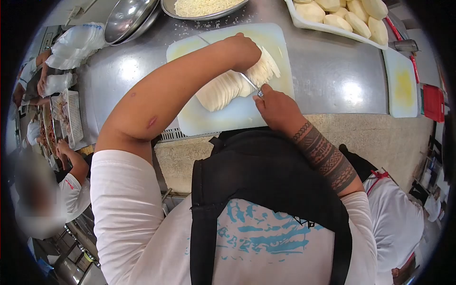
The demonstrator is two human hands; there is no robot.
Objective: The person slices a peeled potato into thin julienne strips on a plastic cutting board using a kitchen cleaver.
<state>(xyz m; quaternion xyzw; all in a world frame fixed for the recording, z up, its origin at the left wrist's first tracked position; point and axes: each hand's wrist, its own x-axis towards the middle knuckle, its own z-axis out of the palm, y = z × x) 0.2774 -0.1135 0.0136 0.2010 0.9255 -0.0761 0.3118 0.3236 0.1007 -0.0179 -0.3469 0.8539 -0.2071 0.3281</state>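
Note:
My right hand (279,108) is closed around the handle of a knife (249,80). Its blade runs up and left beneath my left forearm, the tip showing past it. Under the blade, thin slices of a pale peeled vegetable (219,91) lie overlapped on a white cutting board (199,122). My left hand (243,52) bends down over the upper end of the slices, its fingers hidden from view. Narrow pale strips (268,64) fan out to the right of that hand.
A white tray (313,23) of whole peeled vegetables, potato-like, stands at the back right. Behind the board are a bowl of pale shreds (204,6) and metal bowls (128,21). Another board (403,85) lies at right. Co-workers are on both sides; plastic bags (78,45) sit left.

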